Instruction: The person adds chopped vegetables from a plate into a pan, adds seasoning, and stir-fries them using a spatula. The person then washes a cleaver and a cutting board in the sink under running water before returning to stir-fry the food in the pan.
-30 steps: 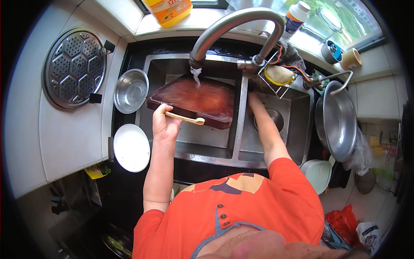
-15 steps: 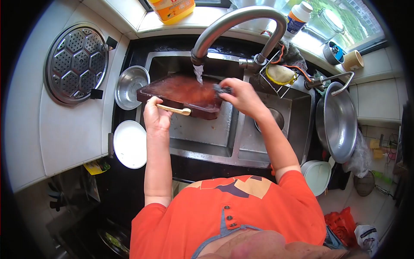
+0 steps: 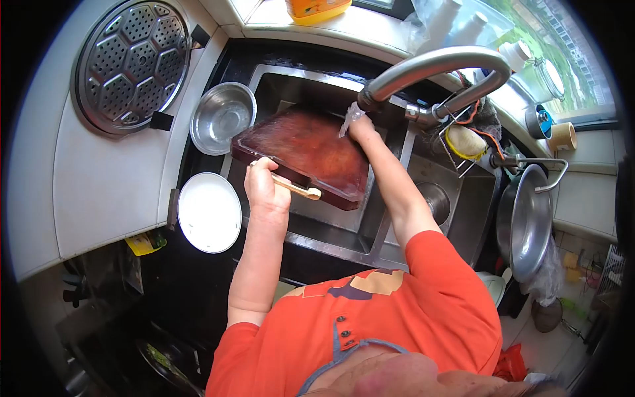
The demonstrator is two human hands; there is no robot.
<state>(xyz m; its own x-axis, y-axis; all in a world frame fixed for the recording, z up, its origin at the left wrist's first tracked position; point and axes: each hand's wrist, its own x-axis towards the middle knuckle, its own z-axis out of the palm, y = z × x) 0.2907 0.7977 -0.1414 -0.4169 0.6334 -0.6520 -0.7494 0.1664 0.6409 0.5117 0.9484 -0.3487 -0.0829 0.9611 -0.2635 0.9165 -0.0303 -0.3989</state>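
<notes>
Board (image 3: 301, 151) beyond left hand (image 3: 264, 188), gripped at near edge.

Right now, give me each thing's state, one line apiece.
Faucet: running
Cutting board: wet on top
Left hand: closed on the pale handle
Right hand: at the water, grip unclear
Metal bowl: open side up
Right basin: not filled
White dish: lying flat

Black countertop (image 3: 233, 61), steel double sink (image 3: 334, 221) set into it; metal bowl (image 3: 221, 119), white plate (image 3: 210, 213) beside the sink
</notes>
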